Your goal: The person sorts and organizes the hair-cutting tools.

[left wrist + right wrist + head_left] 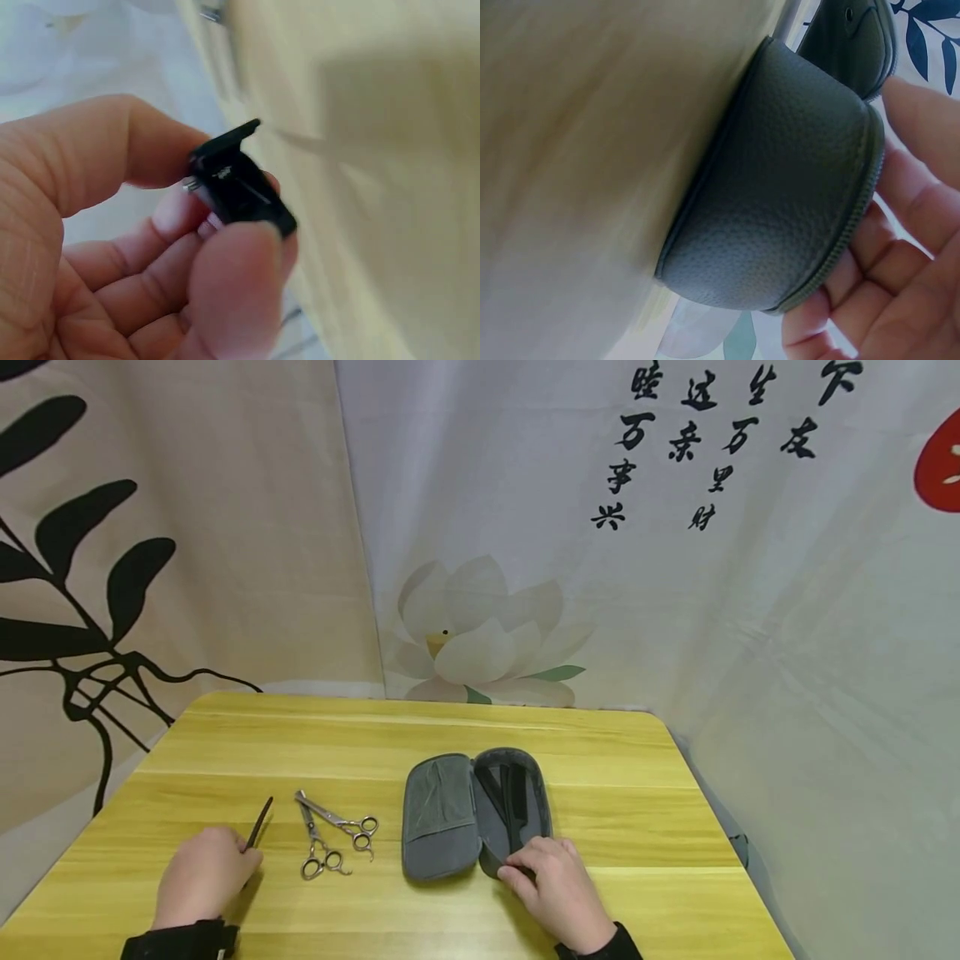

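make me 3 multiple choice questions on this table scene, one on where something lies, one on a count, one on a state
1. Where do the scissors lie?
A. inside the case
B. on the table between the left hand and the case
C. right of the case

2. How many pairs of scissors are on the table?
A. one
B. two
C. four

3. What state is the grey case in?
A. zipped shut
B. open flat, both halves showing
C. standing on end

Answers:
1. B, the head view shows them between the left hand and the case.
2. B, two sets of finger rings and blades show.
3. B, the lid lies spread beside the tray half, with the right hand at its near end; the left hand pinches a slim black tool.
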{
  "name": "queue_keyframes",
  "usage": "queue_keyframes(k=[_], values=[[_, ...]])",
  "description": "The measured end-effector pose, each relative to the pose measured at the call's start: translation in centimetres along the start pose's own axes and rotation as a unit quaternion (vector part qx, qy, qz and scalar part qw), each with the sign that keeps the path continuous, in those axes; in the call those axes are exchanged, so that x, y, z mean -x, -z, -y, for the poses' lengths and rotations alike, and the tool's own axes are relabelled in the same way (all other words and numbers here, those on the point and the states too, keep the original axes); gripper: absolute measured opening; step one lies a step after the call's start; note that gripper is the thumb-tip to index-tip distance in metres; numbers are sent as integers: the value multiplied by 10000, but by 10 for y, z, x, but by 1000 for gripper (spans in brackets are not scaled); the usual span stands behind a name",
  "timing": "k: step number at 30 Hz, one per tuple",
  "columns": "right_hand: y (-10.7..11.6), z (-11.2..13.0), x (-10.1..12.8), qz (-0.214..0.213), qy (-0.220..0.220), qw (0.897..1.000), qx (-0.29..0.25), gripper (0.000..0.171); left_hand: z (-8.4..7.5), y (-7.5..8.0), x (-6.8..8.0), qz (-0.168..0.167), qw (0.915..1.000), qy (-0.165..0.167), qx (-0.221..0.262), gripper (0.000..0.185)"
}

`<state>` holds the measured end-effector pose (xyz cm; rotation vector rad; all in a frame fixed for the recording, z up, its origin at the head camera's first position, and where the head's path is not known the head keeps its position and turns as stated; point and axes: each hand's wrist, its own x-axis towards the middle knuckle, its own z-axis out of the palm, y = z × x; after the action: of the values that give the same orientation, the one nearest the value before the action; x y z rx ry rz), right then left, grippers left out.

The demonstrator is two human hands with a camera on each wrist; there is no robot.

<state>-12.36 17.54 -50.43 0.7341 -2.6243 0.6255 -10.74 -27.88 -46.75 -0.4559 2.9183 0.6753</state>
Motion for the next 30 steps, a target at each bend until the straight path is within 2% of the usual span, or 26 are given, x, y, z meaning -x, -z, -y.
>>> queue_keyframes(k=[4, 7, 9, 13, 18, 20, 22, 27, 30], values=[[2, 1, -1, -23, 11, 10000, -5, 9, -16, 7, 2, -252, 9987, -302, 332, 18], [3, 1, 0, -11, -6, 10000, -30, 8, -37, 9, 9, -340, 9940, -539, 893, 25], [3, 2, 0, -15, -5, 10000, -33, 8, -54, 8, 17, -348, 9880, -668, 1352, 27], [4, 3, 1, -67, 31, 10000, -11, 8, -92, -4, 32, -51, 9675, -905, 2360, 23], [4, 4, 1, -138, 29, 9999, -11, 9, -135, -27, 46, 491, 9377, -1388, 3147, 21], [4, 4, 1, -182, 38, 9998, -9, 9, -150, -38, 50, 742, 9222, -1577, 3453, 21], [4, 4, 1, -243, 55, 9997, 5, 10, -163, -48, 53, 1058, 9000, -1701, 3872, 23], [5, 5, 2, -262, 72, 9996, -50, 9, -184, -78, 60, 1870, 8294, -1687, 4987, 25], [5, 5, 3, -220, 77, 9997, -108, 8, -188, -93, 64, 2240, 7949, -1580, 5413, 26]])
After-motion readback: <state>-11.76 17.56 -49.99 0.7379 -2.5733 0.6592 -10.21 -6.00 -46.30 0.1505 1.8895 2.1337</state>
